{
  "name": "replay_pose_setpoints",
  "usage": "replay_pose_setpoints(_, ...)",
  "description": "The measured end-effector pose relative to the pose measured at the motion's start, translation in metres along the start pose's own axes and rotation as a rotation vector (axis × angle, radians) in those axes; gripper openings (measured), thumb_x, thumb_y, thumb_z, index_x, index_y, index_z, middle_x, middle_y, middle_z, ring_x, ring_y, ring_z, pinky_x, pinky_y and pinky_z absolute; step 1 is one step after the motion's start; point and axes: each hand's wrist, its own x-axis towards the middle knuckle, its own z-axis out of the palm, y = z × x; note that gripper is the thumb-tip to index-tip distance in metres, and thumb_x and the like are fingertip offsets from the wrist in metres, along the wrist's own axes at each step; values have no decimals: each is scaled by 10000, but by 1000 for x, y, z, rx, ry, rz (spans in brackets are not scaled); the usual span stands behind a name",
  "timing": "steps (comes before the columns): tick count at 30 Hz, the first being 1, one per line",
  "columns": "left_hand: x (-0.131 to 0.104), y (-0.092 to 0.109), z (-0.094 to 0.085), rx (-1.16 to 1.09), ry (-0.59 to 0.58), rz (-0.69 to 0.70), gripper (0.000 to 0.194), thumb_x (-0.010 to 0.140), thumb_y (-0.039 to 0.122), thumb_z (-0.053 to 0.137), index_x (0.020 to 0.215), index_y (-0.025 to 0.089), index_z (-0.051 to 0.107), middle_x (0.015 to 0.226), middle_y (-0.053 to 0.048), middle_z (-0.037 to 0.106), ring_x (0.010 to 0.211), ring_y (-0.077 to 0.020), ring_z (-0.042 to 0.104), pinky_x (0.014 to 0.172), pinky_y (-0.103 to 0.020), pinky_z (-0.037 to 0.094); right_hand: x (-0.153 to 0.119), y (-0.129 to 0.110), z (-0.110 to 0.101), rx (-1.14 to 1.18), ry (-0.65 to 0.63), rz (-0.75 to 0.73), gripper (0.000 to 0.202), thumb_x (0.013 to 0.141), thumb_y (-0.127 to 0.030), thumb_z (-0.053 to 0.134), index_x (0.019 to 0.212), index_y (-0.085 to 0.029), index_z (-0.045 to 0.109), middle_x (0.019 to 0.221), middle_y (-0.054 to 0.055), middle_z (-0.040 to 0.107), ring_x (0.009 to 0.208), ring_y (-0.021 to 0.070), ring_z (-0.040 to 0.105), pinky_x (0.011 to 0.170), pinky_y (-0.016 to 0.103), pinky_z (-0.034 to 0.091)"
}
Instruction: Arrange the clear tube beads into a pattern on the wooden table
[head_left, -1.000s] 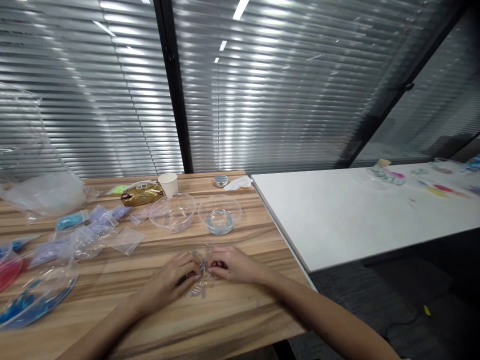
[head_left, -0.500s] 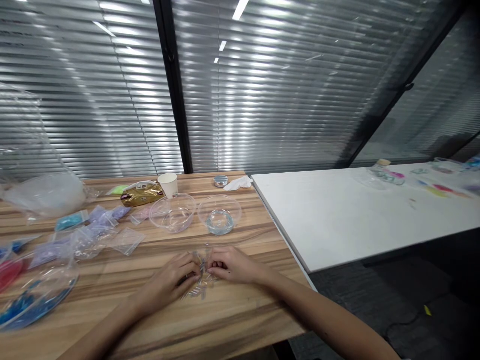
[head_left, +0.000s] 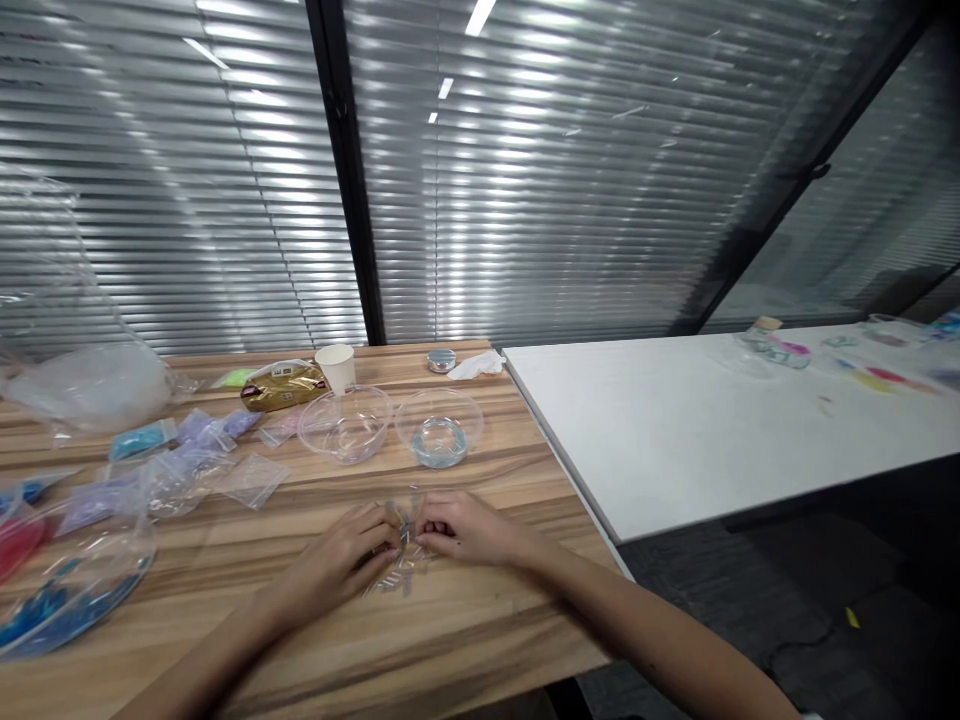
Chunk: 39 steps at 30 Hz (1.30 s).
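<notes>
My left hand [head_left: 361,548] and my right hand [head_left: 459,527] rest close together over the wooden table [head_left: 480,630], fingertips pinched and facing each other. Between and below them lies a small pile of clear, shiny strip-like pieces [head_left: 397,577], perhaps plastic. Both hands touch or grip something at this pile, too small to make out. Beyond the hands stand two clear plastic bowls; the left bowl [head_left: 346,428] looks pinkish at its base. The right bowl [head_left: 440,425] has a pale blue bottom.
Small zip bags of purple bits [head_left: 191,465] and a turquoise bag [head_left: 141,440] lie to the left, near a clear dish [head_left: 142,575] with blue pieces. Behind are a gold packet [head_left: 283,386], a paper cup [head_left: 336,368], a round tin [head_left: 442,360] and a tissue [head_left: 478,365]. A white table [head_left: 705,440] adjoins on the right.
The hands keep almost the same place and pinched shape. Only a very slight shift of the whole view shows.
</notes>
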Motion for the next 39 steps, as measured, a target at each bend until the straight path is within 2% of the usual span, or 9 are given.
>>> replay_pose_setpoints(39,0,1,-1,34,7,27,162,967,201,403,927,200,560,918,-35,568,845,-169,527,763,-266,430,0,0,-1,5,-3,-15,74,851,-104,557,852,-128,627,838,39,632,766,135,578,725,204,430)
